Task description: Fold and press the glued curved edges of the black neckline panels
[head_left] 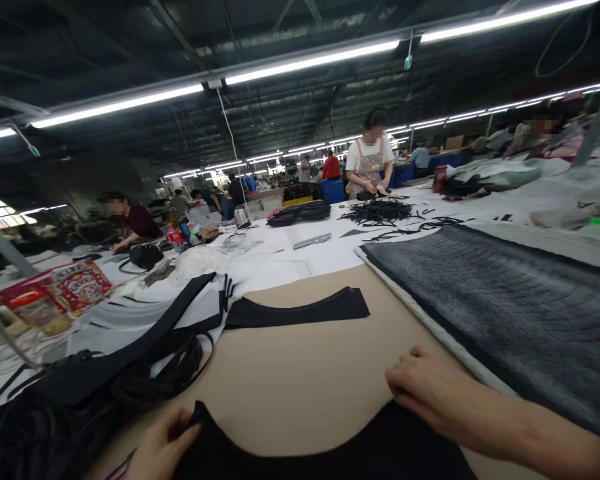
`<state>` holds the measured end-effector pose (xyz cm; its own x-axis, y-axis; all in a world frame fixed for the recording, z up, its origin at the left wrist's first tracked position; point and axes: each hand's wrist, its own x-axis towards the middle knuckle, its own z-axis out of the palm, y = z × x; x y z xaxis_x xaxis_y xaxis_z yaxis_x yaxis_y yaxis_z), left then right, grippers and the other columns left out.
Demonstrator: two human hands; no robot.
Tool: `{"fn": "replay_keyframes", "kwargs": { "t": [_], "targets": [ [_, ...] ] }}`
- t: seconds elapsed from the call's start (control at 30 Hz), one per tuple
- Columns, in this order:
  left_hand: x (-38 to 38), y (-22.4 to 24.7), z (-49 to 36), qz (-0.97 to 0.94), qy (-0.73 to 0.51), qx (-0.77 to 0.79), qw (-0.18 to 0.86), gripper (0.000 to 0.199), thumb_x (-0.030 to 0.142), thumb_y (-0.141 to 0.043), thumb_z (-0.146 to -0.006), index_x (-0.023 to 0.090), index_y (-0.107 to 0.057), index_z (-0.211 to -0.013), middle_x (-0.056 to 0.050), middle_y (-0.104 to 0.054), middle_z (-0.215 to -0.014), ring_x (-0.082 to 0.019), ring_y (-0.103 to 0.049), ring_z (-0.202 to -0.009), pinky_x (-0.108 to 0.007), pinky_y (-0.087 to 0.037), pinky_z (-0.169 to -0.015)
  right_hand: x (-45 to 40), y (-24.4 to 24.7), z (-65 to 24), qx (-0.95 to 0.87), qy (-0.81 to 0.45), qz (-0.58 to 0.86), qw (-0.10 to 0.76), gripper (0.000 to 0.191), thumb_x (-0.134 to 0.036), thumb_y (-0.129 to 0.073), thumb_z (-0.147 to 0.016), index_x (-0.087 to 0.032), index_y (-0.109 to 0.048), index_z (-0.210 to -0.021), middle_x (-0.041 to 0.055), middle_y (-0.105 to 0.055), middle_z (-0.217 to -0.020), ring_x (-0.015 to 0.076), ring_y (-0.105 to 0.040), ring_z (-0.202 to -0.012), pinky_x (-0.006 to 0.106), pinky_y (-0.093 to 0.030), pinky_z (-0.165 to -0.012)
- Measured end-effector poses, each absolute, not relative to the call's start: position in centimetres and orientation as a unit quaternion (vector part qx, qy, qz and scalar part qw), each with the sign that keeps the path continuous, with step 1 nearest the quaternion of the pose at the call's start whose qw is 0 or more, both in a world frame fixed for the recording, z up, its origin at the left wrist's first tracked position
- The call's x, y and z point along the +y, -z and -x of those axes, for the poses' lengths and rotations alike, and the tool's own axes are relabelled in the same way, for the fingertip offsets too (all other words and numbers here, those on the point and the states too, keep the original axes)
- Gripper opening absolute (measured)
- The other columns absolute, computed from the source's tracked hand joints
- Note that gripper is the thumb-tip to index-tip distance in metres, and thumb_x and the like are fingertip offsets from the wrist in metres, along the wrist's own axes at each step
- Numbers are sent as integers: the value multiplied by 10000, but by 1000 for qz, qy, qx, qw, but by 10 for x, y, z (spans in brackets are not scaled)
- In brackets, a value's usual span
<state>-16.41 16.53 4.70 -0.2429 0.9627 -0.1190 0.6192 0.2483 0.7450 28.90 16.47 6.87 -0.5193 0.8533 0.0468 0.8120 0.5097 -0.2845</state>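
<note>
A black fabric piece (320,463) with a deep curved upper edge lies in front of me at the bottom of the view. My left hand (163,443) pinches its upper left corner between thumb and fingers. At the upper right corner, my right hand (420,387) is closed on the same piece, its fingertips partly hidden. Beyond them, a narrower curved black piece (300,310) rests flat on the tan board (305,373).
Black strips and cords (145,373) are heaped at left. A dark textured sheet (505,300) covers the right side. Farther back lie a pile of black strips (380,210) and stacked black pieces (300,213). A co-worker (370,160) stands across the table; another person (135,220) is at left.
</note>
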Motion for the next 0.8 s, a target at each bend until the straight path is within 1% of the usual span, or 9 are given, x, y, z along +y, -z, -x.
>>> {"fn": "replay_keyframes", "kwargs": {
  "t": [0.17,0.27,0.4,0.47,0.53,0.6,0.63,0.7,0.8],
  "targets": [
    [264,-67,143,-514,-375,737,227,369,427,-686,-581,188,-583,-842,-8,-664,-682,-211,-642,-677,-307,-512,-647,252,-83,-301,-858,-13,509,67,186,-166,-433,-903,-186,-594,-811,48,-639,-788,196,-592,-751,343,-346,-777],
    [326,-67,135,-511,-370,750,196,385,365,-654,-642,172,-571,-965,-21,-673,-717,-205,-648,-689,-311,-517,-658,307,-80,-302,-848,19,527,52,151,-174,-469,-894,-193,-619,-882,47,-657,-826,211,-603,-838,335,-328,-803],
    [379,-59,127,-516,-334,777,136,400,337,-640,-681,151,-566,-1027,-49,-674,-783,-226,-647,-751,-345,-515,-718,363,-67,-294,-838,32,543,41,174,-164,-469,-887,-167,-643,-894,74,-660,-838,224,-594,-859,359,-310,-839],
    [389,-54,122,-523,-311,788,97,452,345,-619,-711,137,-542,-1105,-90,-674,-885,-262,-641,-840,-387,-502,-780,379,-60,-290,-834,37,549,42,202,-144,-452,-885,-150,-652,-916,96,-657,-882,235,-581,-894,377,-301,-856],
    [387,-49,114,-529,-292,796,42,535,376,-562,-767,112,-475,-1224,-168,-632,-1056,-340,-593,-1002,-488,-454,-866,387,-54,-287,-829,42,555,53,220,-131,-451,-879,-134,-650,-972,123,-643,-966,260,-552,-974,400,-288,-880],
    [376,-44,102,-545,-277,791,-22,560,376,-460,-835,97,-395,-1316,-239,-519,-1235,-409,-473,-1169,-588,-362,-939,387,-50,-287,-824,45,560,71,233,-133,-462,-879,-122,-640,-1029,145,-619,-1035,286,-516,-1036,421,-282,-890],
    [368,-40,93,-566,-267,778,-49,544,357,-407,-862,104,-371,-1343,-246,-456,-1306,-412,-412,-1230,-601,-322,-969,383,-49,-287,-823,43,560,81,233,-137,-472,-879,-120,-636,-1042,149,-611,-1050,292,-506,-1047,425,-285,-889],
    [352,-31,76,-639,-239,728,-72,487,308,-371,-879,157,-407,-1341,-183,-416,-1373,-339,-374,-1281,-520,-297,-1032,368,-49,-289,-828,34,552,95,219,-150,-496,-881,-135,-637,-1048,135,-606,-1056,285,-506,-1042,415,-299,-884],
    [332,-14,53,-764,-185,616,-39,369,286,-451,-846,272,-579,-1192,-46,-534,-1300,-220,-455,-1230,-372,-319,-1042,322,-55,-298,-836,15,539,101,182,-177,-526,-885,-181,-642,-1025,83,-607,-1061,242,-515,-1028,370,-324,-881]
  ]
}}
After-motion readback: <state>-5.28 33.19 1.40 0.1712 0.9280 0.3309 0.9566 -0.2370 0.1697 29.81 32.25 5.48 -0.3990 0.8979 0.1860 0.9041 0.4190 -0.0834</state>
